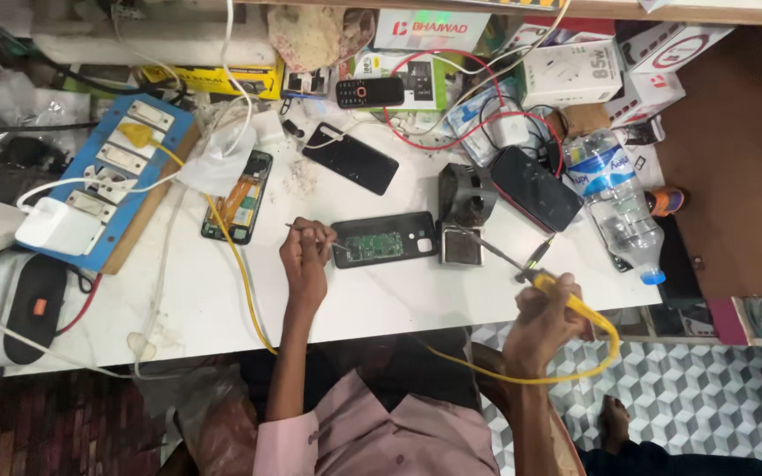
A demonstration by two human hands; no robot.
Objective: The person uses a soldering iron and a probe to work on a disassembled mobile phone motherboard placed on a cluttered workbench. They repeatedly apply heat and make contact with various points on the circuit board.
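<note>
Now our left hand (304,257) pinches thin metal tweezers (310,232) beside the opened black phone (383,239) on the white tabletop (381,300); our right hand (540,319) grips a yellow-handled soldering iron (522,268).

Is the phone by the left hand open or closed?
Open. The phone lies with its back cover off, green circuit board exposed, while the left hand holds a thin tool at its edge.

Thin tool (297,227) tip, hidden behind left hand (306,257) fingers (321,240).
</note>
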